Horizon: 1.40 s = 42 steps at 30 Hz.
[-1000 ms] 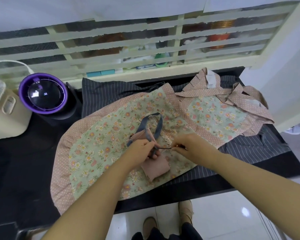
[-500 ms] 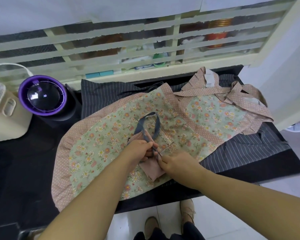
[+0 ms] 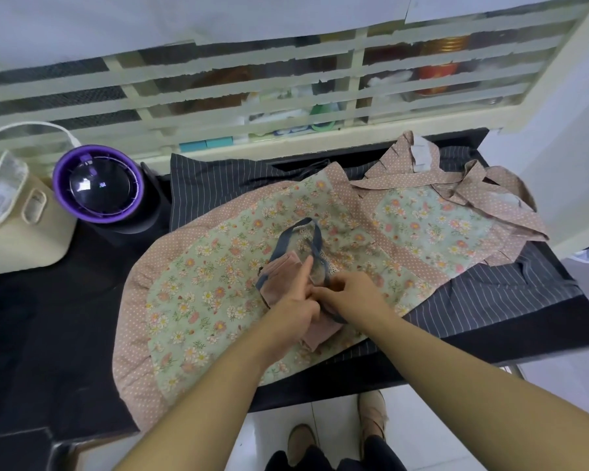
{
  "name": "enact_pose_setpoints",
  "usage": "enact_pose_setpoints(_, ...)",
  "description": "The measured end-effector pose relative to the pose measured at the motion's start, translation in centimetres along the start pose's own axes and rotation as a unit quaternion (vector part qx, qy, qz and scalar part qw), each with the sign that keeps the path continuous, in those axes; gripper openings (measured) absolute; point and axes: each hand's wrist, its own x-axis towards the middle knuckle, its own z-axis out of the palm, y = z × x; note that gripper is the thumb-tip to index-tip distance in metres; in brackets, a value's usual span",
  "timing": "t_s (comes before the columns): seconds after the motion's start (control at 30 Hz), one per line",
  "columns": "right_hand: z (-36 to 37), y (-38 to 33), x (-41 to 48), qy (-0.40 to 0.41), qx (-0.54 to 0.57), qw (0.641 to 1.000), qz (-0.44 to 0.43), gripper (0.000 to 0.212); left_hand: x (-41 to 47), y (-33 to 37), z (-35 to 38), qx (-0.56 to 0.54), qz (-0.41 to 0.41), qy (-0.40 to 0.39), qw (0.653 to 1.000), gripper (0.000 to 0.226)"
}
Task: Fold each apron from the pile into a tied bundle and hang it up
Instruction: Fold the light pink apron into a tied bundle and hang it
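Moved in against the left hand [image 3: 295,312], which grips the pink bundle [image 3: 279,280], forefinger now straight, the right hand [image 3: 354,295] pinches its blue strap [image 3: 315,232].

bundle [image 3: 279,277] on upper apron [image 3: 201,283] | lower apron [image 3: 490,294] beneath | basket [image 3: 21,239] far left

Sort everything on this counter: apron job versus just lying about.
Job: pink bundle, blue strap, floral apron, striped apron, left hand, right hand.
Lying about: purple-rimmed appliance, cream basket.
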Motion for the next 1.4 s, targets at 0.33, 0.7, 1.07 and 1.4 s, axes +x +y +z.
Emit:
enact_pose_setpoints(0.33, 0.7, -0.1, 0.2, 0.024, 0.207, 0.973, 0.104, 0.017, 0.8, -1.2, -1.3, 0.024, 0.033, 0.104, 0.994, 0.047)
enact_pose_setpoints(0.7, -0.4, -0.2, 0.4, -0.011, 0.138, 0.989, 0.060, 0.004, 1.5, -1.1, -2.3, 0.184, 0.084, 0.179, 0.963, 0.013)
enact_pose_setpoints(1.07, -2.4, 1.5, 1.3, 0.030, -0.004, 0.999, 0.021, 0.006, -0.3, -1.6, -3.9, 0.514, 0.124, 0.151, 0.835, 0.010)
enact_pose_setpoints(1.4, -1.7, 1.9, 1.7, 0.082, -0.006, 0.996, 0.042, 0.012, -1.6, -1.7, -5.0, 0.641, 0.090, 0.099, 0.756, 0.002)
